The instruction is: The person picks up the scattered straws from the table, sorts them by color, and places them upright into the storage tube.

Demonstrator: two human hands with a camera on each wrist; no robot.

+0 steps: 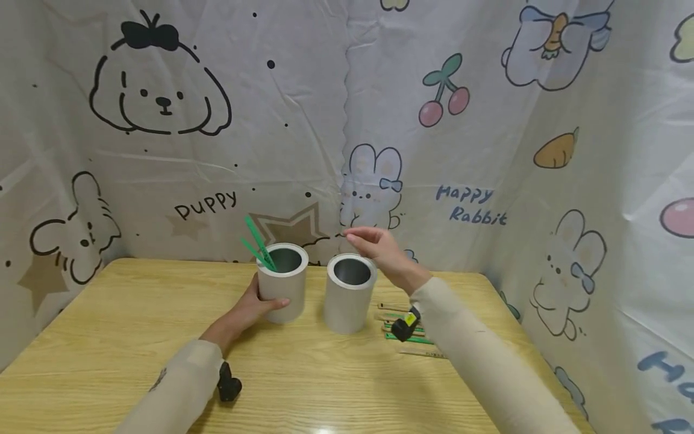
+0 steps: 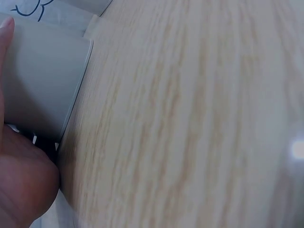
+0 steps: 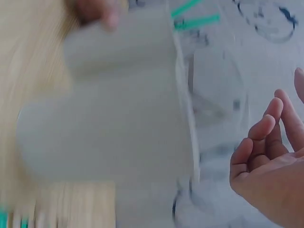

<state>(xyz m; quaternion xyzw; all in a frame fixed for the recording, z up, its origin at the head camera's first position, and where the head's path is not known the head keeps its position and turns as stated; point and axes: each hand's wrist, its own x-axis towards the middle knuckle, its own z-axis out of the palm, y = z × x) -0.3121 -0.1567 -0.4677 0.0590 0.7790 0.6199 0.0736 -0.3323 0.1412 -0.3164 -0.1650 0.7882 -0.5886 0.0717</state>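
Observation:
My left hand (image 1: 250,308) grips a white cylindrical cup (image 1: 287,295), its thumb across the front and the other fingers hidden behind. Two green sticks (image 1: 258,237) lean out of that cup's left side. Just to the right stands a second white cup (image 1: 347,307), upright on the table, its dark grey inside visible. Above this cup's rim is my right hand (image 1: 384,252), fingers loosely bent. In the right wrist view, the right hand (image 3: 270,159) shows nothing between its fingers. The left wrist view has part of a cup (image 2: 45,71) close beside the left palm.
Several thin green and wooden sticks (image 1: 403,339) lie on the wood-grain table (image 1: 325,386) right of the cups, partly hidden by the right forearm. A printed curtain (image 1: 303,120) hangs behind the table and along its sides. Each wrist carries a small black camera (image 1: 229,384).

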